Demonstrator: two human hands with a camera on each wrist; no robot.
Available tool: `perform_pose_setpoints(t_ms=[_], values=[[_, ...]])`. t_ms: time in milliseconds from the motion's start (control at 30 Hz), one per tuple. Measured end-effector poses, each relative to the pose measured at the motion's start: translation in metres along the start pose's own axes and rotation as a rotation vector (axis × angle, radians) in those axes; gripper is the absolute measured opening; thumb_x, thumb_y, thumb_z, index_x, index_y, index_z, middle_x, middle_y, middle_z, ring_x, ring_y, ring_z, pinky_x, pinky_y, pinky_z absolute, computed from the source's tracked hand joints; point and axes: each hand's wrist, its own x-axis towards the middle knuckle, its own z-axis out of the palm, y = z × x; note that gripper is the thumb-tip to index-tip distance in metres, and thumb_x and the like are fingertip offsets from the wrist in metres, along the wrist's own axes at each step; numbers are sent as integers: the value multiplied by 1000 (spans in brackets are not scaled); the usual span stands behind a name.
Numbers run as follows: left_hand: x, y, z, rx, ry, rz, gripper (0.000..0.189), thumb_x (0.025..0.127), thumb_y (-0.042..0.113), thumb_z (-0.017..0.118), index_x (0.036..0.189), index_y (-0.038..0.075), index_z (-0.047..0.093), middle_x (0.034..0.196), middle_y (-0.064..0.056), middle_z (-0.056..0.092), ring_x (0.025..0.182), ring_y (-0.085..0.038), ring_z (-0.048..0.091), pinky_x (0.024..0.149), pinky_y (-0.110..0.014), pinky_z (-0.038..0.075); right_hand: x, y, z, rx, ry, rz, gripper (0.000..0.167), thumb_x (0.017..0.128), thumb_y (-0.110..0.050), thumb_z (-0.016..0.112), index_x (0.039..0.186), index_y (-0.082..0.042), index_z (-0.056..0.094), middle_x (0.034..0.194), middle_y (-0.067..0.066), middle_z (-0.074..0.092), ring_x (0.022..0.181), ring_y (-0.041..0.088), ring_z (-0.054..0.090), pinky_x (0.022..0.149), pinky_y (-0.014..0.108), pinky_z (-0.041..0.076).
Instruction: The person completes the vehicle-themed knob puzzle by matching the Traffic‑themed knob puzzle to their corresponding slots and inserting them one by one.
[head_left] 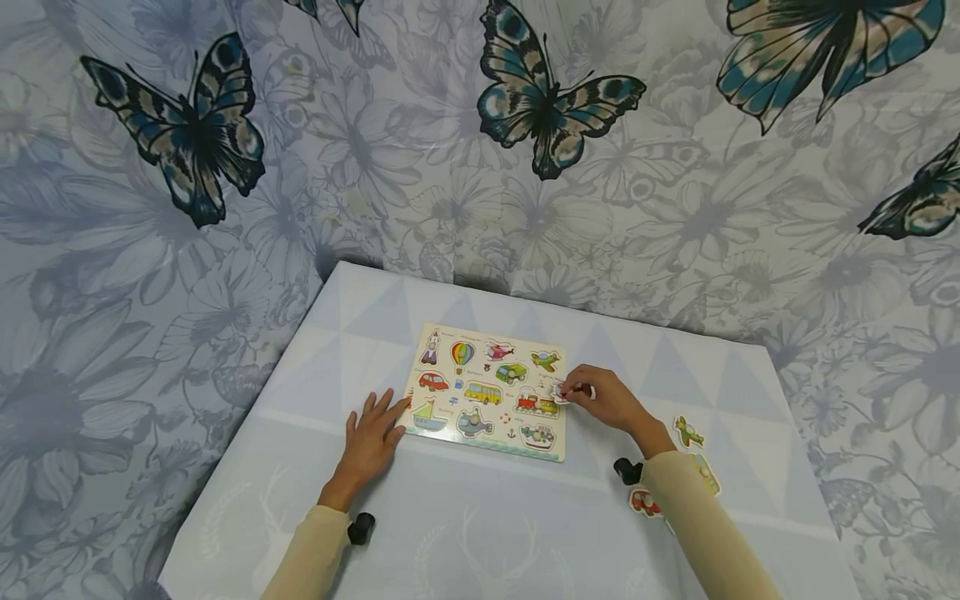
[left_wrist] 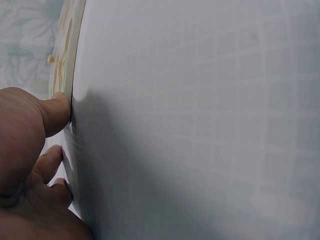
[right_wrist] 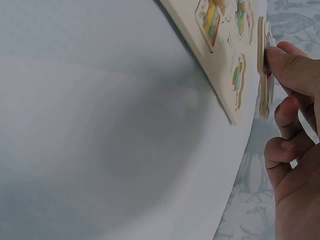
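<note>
A wooden vehicle puzzle board [head_left: 522, 350] lies flat on the table, printed with a rocket, balloon, bus, train and other vehicles. My left hand [head_left: 367, 450] rests at its left edge with fingers spread; in the left wrist view the thumb [left_wrist: 57, 111] touches the board's side [left_wrist: 75, 60]. Over the board's right edge, beside the train picture, my right hand [head_left: 611, 400] pinches a small puzzle piece [head_left: 558, 393]. The right wrist view shows that piece [right_wrist: 262, 70] edge-on between thumb and fingers, apart from the board [right_wrist: 220, 75]. Its printed face is mostly hidden.
Right of the board lie loose pieces: a green airplane piece [head_left: 688, 432], a yellow piece [head_left: 707, 473] and a red piece [head_left: 643, 502], the latter two partly covered by the right sleeve [head_left: 697, 517]. A butterfly-patterned wall [head_left: 420, 192] stands behind the table [head_left: 480, 533].
</note>
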Motion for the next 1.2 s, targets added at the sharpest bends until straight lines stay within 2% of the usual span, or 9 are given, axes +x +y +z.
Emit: perform_pose_setpoints(t_ms=[233, 733, 1033, 1200], values=[[0, -1, 0, 3, 2, 8, 52, 100, 18, 59, 150, 15, 47, 162, -20, 30, 152, -47, 14, 115, -72, 7, 24, -6, 0, -12, -24, -9, 10, 92, -9, 72, 99, -15, 76, 99, -6, 69, 71, 9, 51, 63, 25, 45], [1, -4, 2, 9, 18, 13, 51, 99, 18, 61, 149, 15, 49, 162, -20, 32, 151, -47, 16, 115, -73, 8, 76, -16, 14, -54, -66, -10, 9, 95, -13, 68, 99, -19, 75, 102, -6, 68, 75, 11, 53, 68, 28, 47], [-1, -4, 0, -3, 37, 22, 51, 98, 15, 62, 148, 14, 50, 160, -21, 33, 150, -49, 17, 113, -74, 8, 108, -26, 29, -36, -77, -55, 11, 97, -14, 67, 105, -12, 74, 105, 1, 69, 73, 12, 53, 67, 30, 46], [-1, -3, 3, -23, 59, 33, 51, 97, 14, 64, 146, 14, 53, 159, -22, 36, 149, -50, 19, 113, -74, 9, 120, -29, 36, -22, -96, -25, 14, 97, -16, 66, 108, -11, 74, 108, 1, 69, 74, 13, 53, 69, 31, 47]])
